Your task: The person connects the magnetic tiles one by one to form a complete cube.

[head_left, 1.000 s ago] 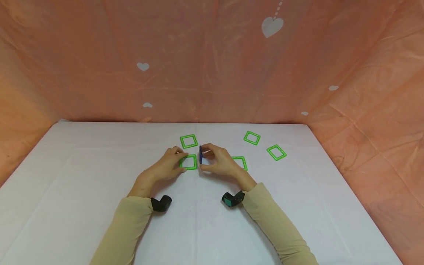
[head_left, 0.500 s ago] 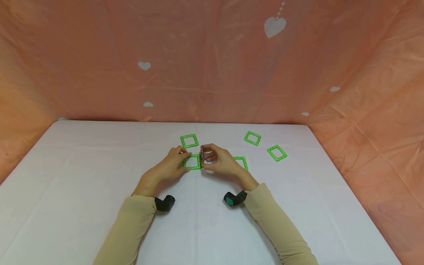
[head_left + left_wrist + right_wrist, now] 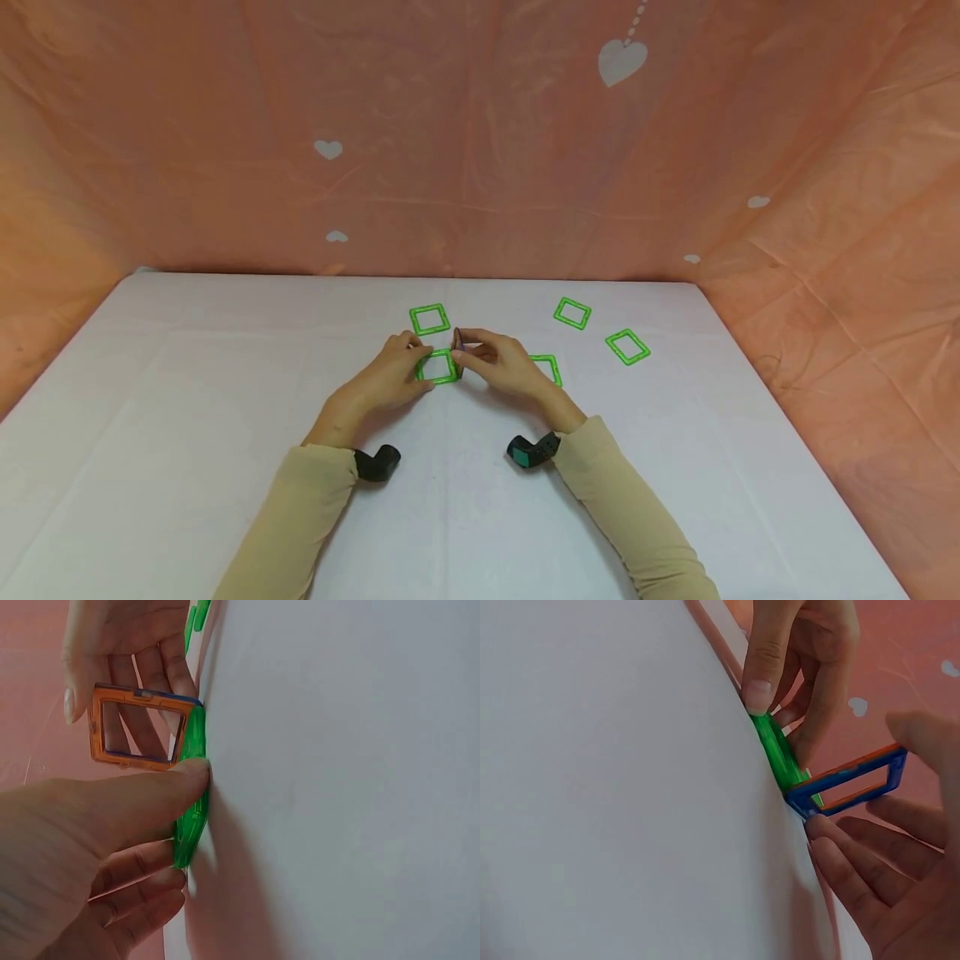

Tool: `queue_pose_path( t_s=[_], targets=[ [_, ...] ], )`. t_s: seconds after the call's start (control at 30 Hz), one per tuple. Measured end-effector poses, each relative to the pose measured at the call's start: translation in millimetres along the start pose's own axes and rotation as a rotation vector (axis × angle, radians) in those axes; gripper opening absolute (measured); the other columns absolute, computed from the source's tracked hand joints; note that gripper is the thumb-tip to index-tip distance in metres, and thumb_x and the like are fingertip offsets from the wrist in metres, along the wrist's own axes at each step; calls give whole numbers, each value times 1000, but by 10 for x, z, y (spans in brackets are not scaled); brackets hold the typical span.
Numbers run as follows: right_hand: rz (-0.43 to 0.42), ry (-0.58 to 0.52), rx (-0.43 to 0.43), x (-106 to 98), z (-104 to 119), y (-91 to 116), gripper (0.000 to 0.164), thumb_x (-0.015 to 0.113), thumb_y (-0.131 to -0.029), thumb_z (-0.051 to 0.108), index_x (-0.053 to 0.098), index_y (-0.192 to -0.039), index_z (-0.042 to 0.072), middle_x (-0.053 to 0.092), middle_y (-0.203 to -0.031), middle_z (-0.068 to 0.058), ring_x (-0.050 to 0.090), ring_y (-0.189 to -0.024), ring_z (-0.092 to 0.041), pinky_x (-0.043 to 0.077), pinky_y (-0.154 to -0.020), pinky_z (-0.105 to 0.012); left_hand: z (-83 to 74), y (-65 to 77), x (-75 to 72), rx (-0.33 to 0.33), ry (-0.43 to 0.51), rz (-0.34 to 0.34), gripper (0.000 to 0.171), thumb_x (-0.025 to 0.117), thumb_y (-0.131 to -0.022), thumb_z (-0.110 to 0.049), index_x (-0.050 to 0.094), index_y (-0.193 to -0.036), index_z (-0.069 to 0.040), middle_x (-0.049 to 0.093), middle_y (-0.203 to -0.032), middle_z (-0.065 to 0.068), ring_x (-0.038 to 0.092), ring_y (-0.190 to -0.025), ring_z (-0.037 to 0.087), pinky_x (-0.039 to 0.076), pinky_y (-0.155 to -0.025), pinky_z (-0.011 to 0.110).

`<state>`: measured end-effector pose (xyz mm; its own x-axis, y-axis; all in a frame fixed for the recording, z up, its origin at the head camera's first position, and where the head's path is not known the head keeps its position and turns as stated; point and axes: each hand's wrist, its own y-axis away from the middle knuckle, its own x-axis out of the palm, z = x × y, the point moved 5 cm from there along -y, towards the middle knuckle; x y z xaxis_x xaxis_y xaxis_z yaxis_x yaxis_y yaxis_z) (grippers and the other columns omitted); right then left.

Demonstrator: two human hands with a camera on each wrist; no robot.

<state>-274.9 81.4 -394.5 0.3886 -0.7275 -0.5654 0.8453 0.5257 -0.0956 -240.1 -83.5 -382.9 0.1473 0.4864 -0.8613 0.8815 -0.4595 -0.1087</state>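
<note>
My left hand (image 3: 384, 372) pinches a green square magnetic tile (image 3: 192, 814), a hollow frame lying low over the white table, with thumb and fingers on its left part. In my right hand (image 3: 498, 364) is a second hollow square tile (image 3: 847, 775), orange on one face and blue on the other. It stands upright, its lower edge right at the right edge of the green tile. The right thumb is at its upper edge and the fingertips are beneath and behind it, as the right wrist view shows.
One green tile (image 3: 412, 322) lies just behind the held one. Another green tile (image 3: 556, 369) is partly hidden by the right hand, and two more, a back tile (image 3: 577, 303) and a far-right tile (image 3: 637, 340), lie beyond. An orange curtain (image 3: 465, 167) rises behind the white table (image 3: 187, 375).
My left hand has slid the green tile slightly right, up to the upright tile. The right thumb has moved up along the upright tile, which tilts a little.
</note>
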Motion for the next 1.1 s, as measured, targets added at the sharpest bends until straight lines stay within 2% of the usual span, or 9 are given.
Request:
queue_pose_path(
  t_s=[0.2, 0.3, 0.43, 0.6, 0.8, 0.97, 1.1],
  targets=[
    [-15, -20, -17, -29, 7, 7, 44, 63, -94, 25, 57, -134, 9, 61, -130, -10, 68, -102, -22, 54, -86, -34, -8, 9, 9, -75, -24, 37, 55, 72, -86, -21, 54, -127, 11, 50, -115, 21, 45, -103, 31, 44, -88, 44],
    [-25, -29, -23, -46, 12, 2, 40, 63, -94, 24, 60, -130, 8, 65, -124, -10, 69, -99, -21, 53, -82, -31, -7, 14, 8, -90, -27, 47, 56, 72, -85, -21, 54, -128, 11, 50, -115, 21, 46, -104, 30, 44, -90, 44],
    [-37, -50, -17, -62, 12, -2, 36, 62, -94, 23, 63, -126, 6, 68, -118, -12, 70, -93, -20, 50, -72, -26, -14, 21, -8, -80, -23, 46, 55, 74, -84, -18, 55, -126, 11, 52, -111, 20, 48, -103, 30, 44, -92, 44],
    [-55, -97, -9, -67, 0, -6, 33, 62, -94, 21, 65, -123, 5, 68, -117, -14, 70, -90, -20, 52, -71, -23, -31, 36, -37, -58, -14, 32, 48, 76, -81, -15, 61, -119, 10, 53, -104, 17, 50, -96, 28, 45, -88, 43],
    [-104, -102, 0, -90, -4, -24, 27, 63, -94, 21, 70, -116, 6, 71, -108, -14, 70, -77, -19, 50, -64, -22, -47, 42, -57, -40, -57, -4, 36, 76, -80, -13, 66, -108, 7, 55, -96, 14, 54, -89, 26, 47, -86, 42],
    [-127, -93, 17, -103, -6, -44, 25, 64, -93, 22, 72, -112, 8, 73, -103, -11, 69, -82, -12, 51, -70, -21, -59, 51, -57, -80, -52, -5, 33, 76, -81, -15, 66, -106, 4, 54, -97, 13, 55, -91, 27, 48, -88, 43],
    [-139, -101, 24, -109, -7, -64, 26, 63, -94, 22, 72, -113, 7, 73, -102, -12, 70, -86, -16, 54, -74, -23, -56, 59, -60, -111, -23, -17, 33, 77, -81, -15, 63, -104, 4, 53, -99, 13, 54, -94, 27, 47, -89, 43]
  ],
)
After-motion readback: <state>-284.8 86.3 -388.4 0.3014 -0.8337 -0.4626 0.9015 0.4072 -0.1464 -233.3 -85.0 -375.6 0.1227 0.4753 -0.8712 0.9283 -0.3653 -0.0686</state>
